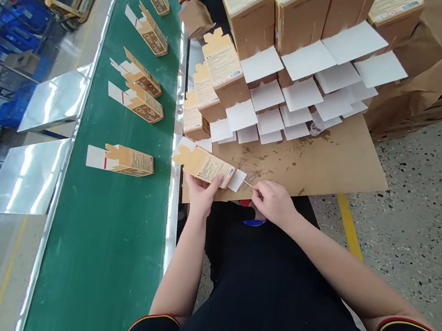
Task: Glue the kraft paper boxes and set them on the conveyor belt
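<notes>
In the head view, my left hand [202,193] is closed around a tan printed carton [210,167] with its flaps standing out at both ends. The carton lies tilted above the near edge of a brown cardboard sheet [331,167]. My right hand [272,201] pinches a thin pale stick [248,183], whose tip points at the carton's white end flap [237,180]. Whether the tip touches the flap I cannot tell. Just beyond my hands, stacked cartons [246,11] show their white flaps [296,96] toward me.
A green conveyor belt [104,253] with a metal edge [172,219] runs along my left, bearing several upright cartons [132,162]. A co-worker's hand at the far end is near a carton [195,17]. Brown paper or cardboard [441,67] is heaped at the right.
</notes>
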{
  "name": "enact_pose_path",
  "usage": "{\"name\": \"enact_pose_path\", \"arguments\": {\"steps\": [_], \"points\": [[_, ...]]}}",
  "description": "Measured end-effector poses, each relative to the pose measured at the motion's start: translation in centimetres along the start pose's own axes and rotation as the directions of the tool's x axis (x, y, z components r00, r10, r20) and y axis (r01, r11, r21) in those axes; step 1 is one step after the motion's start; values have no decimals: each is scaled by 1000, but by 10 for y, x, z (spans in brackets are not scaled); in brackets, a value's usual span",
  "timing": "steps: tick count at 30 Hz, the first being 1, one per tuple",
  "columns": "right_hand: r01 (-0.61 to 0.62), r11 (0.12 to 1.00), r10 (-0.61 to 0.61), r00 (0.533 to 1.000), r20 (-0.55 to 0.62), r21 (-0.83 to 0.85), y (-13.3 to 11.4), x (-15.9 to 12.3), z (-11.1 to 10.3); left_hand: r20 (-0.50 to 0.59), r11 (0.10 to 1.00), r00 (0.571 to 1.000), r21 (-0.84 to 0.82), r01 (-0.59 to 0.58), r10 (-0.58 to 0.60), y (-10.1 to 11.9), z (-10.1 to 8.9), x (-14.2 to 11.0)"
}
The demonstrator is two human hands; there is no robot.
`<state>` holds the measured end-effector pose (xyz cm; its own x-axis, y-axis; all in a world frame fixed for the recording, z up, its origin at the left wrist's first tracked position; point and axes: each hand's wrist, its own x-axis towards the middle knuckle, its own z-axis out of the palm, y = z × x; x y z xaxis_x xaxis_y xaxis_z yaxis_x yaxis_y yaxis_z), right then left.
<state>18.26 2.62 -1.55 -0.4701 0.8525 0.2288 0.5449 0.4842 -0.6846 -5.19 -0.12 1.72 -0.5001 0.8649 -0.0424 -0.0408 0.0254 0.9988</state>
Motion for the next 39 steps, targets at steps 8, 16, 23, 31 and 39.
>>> {"name": "enact_pose_path", "arguments": {"steps": [8,16,23,31,39], "points": [[109,989,-105,994,-41,104,-7,-15,-1,-19,994,996,64,-84,85,-8,12,-6],[-73,985,103,975,-196,154,0,-40,-48,-55,951,987,282,-128,149,-21,26,-28],[-92,980,135,960,-244,177,-8,-52,-60,-45,926,993,367,-89,113,-19,34,-30],[-117,977,159,955,-251,176,-10,-47,-68,-191,905,973,423,-38,130,-5,-3,-23],[-130,958,212,920,-330,254,8,-33,-75,-626,904,736,426,46,258,22,-186,-6]]}}
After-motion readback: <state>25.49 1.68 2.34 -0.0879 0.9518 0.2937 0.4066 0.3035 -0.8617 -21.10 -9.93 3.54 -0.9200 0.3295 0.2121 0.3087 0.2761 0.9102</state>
